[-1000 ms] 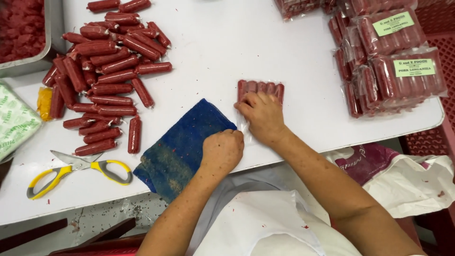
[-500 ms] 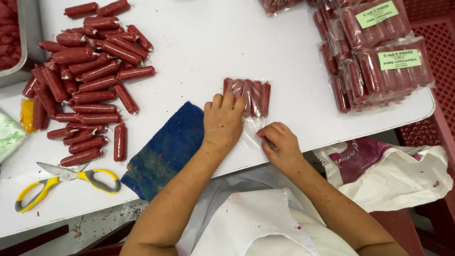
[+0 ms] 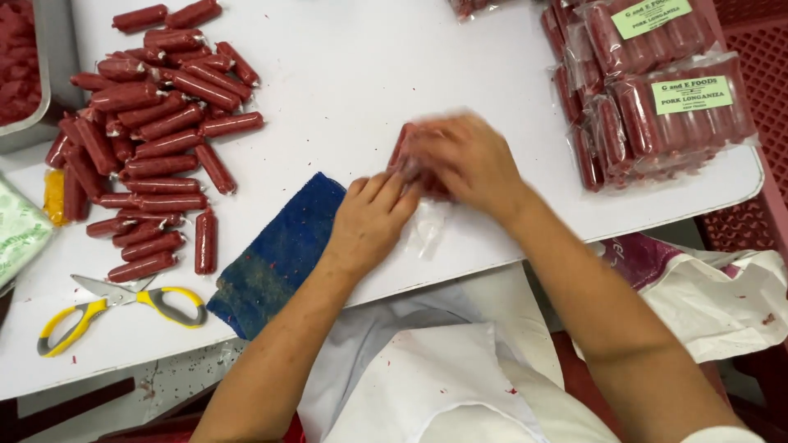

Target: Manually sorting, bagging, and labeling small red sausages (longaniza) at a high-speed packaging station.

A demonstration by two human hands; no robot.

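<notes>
A clear plastic bag of red sausages [image 3: 404,152] lies on the white table [image 3: 369,66] in front of me, mostly covered by my hands. My right hand [image 3: 464,160] is blurred and lies over the bag's sausage end, fingers curled on it. My left hand [image 3: 373,217] presses flat on the bag's near left side, beside the empty clear flap [image 3: 427,230] of the bag. A blue cloth [image 3: 279,254] lies just left of my left hand.
A heap of several loose red sausages [image 3: 156,139] covers the left of the table. Yellow-handled scissors [image 3: 123,308] lie near the front edge. Stacked labelled sausage packs [image 3: 657,98] sit at right. A metal tray [image 3: 33,74] stands far left. White bags [image 3: 706,295] hang below the table's right edge.
My right hand has gone from the bag's near open end up onto the sausages. My left hand slid down and left, off the sausages onto the bag's near side.
</notes>
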